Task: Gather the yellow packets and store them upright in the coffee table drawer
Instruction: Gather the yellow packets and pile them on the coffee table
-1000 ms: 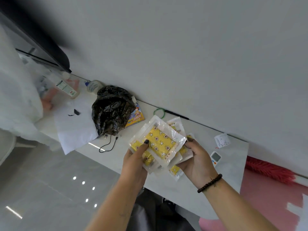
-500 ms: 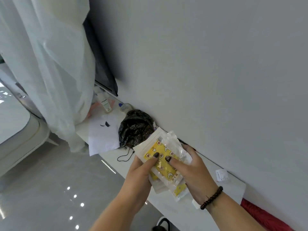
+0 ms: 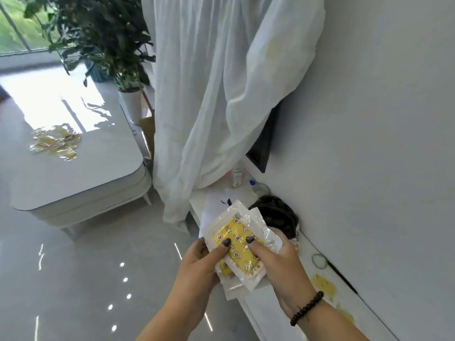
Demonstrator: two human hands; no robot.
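Squaring the stack of yellow packets (image 3: 237, 244) before carrying it should keep the slippery sleeves from fanning out, so firm pressure on both edges looks wise. The left hand (image 3: 199, 260) and right hand (image 3: 278, 260) have their fingers clamped on the stack, thumbs on top. More packets (image 3: 55, 142) lie on the bench (image 3: 81, 173) at ten o'clock.

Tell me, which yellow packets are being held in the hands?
The stack of yellow packets with star prints, pinched between the left hand and right hand. The other yellow pile lies untouched on the white coffee table.
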